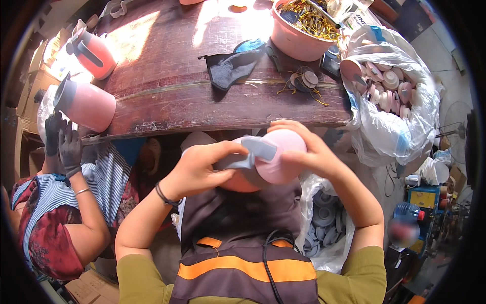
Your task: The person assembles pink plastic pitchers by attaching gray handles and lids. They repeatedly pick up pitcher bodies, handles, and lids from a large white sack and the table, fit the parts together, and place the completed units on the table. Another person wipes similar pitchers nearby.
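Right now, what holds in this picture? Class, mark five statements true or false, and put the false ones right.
1. The left hand touches the pink and grey jug. True.
2. The right hand is off the pink lid. False: it holds the lid.
3. A plastic bag at the right holds round parts. True.
4. The co-worker's hands are bare. False: they wear dark gloves.
5. A pink tub stands on the table. True.
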{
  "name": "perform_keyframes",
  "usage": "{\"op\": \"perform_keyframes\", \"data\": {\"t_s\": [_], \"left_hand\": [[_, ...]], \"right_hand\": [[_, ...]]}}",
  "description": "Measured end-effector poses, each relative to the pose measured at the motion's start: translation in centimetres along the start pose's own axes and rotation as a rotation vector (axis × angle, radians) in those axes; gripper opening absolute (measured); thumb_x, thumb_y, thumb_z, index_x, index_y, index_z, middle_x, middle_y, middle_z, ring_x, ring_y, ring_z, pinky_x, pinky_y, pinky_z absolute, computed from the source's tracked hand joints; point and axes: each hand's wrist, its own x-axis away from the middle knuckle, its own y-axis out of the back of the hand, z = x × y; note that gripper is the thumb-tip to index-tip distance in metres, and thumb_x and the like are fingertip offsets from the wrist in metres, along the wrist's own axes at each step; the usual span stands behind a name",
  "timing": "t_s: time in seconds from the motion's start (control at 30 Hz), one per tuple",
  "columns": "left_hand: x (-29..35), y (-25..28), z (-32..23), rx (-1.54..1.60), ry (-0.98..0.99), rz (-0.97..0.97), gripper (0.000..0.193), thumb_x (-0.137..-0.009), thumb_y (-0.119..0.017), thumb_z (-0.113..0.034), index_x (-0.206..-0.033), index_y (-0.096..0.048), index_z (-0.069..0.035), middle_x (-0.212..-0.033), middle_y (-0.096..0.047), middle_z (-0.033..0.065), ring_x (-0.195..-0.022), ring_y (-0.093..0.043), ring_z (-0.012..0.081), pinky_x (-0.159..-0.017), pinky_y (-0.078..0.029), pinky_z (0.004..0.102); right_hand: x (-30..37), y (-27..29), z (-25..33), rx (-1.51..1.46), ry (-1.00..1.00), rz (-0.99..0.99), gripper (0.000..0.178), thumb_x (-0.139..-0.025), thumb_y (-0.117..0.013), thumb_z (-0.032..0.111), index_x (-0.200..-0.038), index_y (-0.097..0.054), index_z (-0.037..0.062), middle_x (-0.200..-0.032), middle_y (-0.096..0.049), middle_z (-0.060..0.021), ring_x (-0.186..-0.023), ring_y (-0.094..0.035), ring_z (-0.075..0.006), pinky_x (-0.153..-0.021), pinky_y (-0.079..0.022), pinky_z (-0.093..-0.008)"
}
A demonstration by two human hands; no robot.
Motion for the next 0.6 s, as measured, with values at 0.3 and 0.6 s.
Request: {"op": "perform_keyframes", "data": {"t_s": [0.3,0.6], "left_hand": [[-0.3,-1.7,1.5,0.099,-0.013,-0.054,0.036,-0.073,-0.072,-0.008,-0.108,-0.062,-0.001,-0.1,-0.066,0.0103,-0.092,-0.063,0.0193,-0.083,-0.048,0.0298],[1.7,-8.9,-2.2,-0.202,0.1,-0.028,0.033,-0.078,-0.072,-0.022,-0.1,-0.057,-0.003,-0.077,-0.062,0.0178,-0.071,-0.065,0.0334,-0.064,-0.05,0.0414]], "right_hand": [[2.3,-5.1,3.2,0.745,0.253,-0.293,0.069,-0.07,-0.076,0.046,-0.125,-0.057,0.0087,-0.129,-0.048,-0.0184,-0.118,-0.049,-0.0385,-0.097,-0.04,-0.0474],[1.6,-5.8,-2.9,0.321,-0.001,-0.481,0.056,-0.084,-0.062,0.032,-0.13,-0.049,0.002,-0.128,-0.049,-0.0227,-0.12,-0.048,-0.0376,-0.104,-0.035,-0.0407]]}}
